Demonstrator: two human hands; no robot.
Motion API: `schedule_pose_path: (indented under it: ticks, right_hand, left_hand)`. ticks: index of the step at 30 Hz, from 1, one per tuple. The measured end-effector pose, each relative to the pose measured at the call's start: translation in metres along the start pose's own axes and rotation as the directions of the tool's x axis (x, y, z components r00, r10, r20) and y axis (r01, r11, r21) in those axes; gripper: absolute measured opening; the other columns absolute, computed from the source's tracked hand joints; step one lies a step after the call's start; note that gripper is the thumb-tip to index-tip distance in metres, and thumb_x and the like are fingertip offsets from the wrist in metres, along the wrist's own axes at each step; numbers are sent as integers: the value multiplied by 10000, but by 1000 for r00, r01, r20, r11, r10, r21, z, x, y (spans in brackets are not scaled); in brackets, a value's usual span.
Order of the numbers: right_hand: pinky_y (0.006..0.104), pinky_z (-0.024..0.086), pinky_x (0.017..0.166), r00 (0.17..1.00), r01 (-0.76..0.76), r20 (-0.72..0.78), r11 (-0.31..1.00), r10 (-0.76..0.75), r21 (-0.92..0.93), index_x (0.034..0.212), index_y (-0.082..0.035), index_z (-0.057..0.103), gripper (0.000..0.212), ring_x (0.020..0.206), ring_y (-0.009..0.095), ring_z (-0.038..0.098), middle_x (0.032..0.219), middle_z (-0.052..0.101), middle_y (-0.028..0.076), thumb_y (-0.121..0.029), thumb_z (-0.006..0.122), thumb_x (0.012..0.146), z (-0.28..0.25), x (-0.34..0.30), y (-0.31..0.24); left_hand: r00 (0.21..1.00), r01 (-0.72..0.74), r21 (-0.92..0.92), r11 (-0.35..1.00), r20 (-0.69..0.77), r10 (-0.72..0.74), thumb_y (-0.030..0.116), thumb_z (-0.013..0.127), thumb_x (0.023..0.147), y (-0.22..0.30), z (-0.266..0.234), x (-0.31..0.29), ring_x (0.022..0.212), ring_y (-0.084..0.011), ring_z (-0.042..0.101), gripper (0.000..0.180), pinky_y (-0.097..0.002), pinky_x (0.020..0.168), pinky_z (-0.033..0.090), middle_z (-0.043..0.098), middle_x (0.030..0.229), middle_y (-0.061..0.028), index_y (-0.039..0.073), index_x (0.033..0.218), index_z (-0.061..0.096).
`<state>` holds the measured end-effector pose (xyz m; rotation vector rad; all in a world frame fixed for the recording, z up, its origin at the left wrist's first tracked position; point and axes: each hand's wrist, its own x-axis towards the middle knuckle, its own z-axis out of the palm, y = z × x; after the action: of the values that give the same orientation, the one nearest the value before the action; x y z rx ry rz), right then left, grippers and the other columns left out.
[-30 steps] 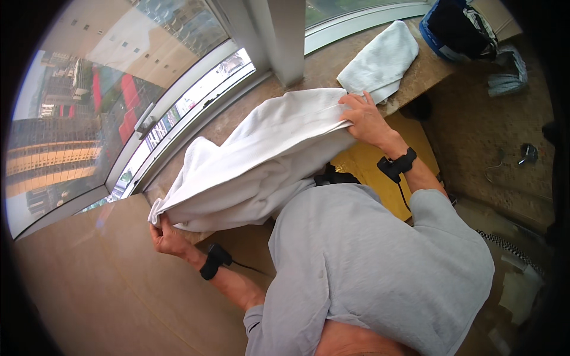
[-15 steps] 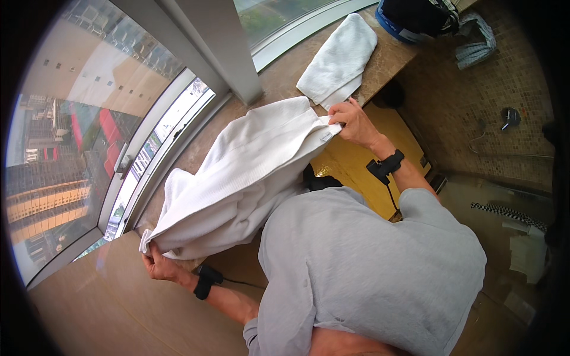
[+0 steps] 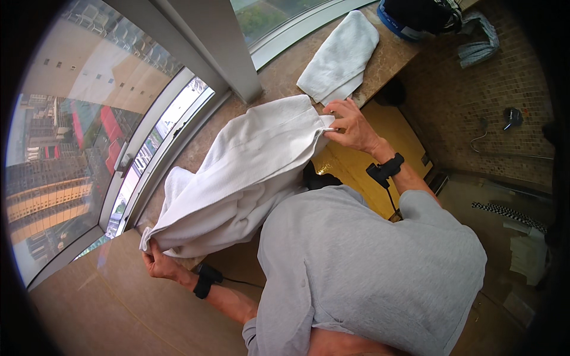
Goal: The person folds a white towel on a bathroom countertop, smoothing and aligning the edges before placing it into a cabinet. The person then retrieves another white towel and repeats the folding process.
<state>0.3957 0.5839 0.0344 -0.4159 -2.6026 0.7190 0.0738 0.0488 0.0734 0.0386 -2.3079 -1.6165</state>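
A large white towel (image 3: 237, 172) is spread in loose folds over the stone ledge, its near side hanging over the edge. My left hand (image 3: 159, 261) pinches its lower left corner between thumb and fingers. At the opposite end, my right hand (image 3: 354, 127) holds the layered corner between thumb and fingertips, with the index finger raised a little. Just beyond that hand lies a second white towel (image 3: 341, 56), folded into a flat, narrow shape. Part of the large towel's underside is hidden beneath its upper layer.
The brown stone ledge (image 3: 392, 56) runs below the windows, with a grey post (image 3: 228, 59) at the corner. A dark bag (image 3: 415, 18) sits at the far right end. Grey fabric (image 3: 478, 41) lies near it. A yellow surface (image 3: 380, 172) is below the ledge.
My right hand's fingers have shifted on the towel's corner, the grip looser and the index finger lifted. That end of the towel has moved slightly left. My left hand stays in place.
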Motion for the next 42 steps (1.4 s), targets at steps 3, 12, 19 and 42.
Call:
schedule_pose_path:
  ticks: [3,12,19,42]
  right_hand:
    - [572,403,1167,999,-31,-13,1000,31,1,734,-49,739,235,1269,294,645,1218,728,79,-209,900,797,2,0,-1]
    - [630,386,1196,1000,-12,-20,996,11,-86,890,-89,815,151,1309,319,632,1272,718,87,-232,859,872,14,-10,1]
    - [640,366,1213,996,-74,-51,996,71,-56,1065,-151,846,171,1404,355,583,1379,696,99,-171,843,895,25,-6,-12]
    - [513,426,1129,977,-85,-184,987,110,136,981,-61,732,174,1260,342,672,1292,734,134,-44,803,823,37,12,-10]
  left_hand:
    - [1000,4,-17,1000,15,-4,83,812,1008,4,2,-2,978,-142,716,233,-297,926,556,819,1105,-69,-49,1200,816]
    - [1000,13,-13,1000,1,-13,83,810,1009,3,2,-4,967,-142,720,220,-295,911,562,821,1095,-67,-44,1188,822]
    - [1000,19,-4,1000,13,-19,73,806,1006,9,9,-9,950,-139,719,198,-295,895,564,819,1074,-60,-42,1166,822]
    - [999,-38,156,987,7,37,165,869,958,-31,12,-11,857,-125,649,270,-312,791,548,776,958,-39,-34,1127,799]
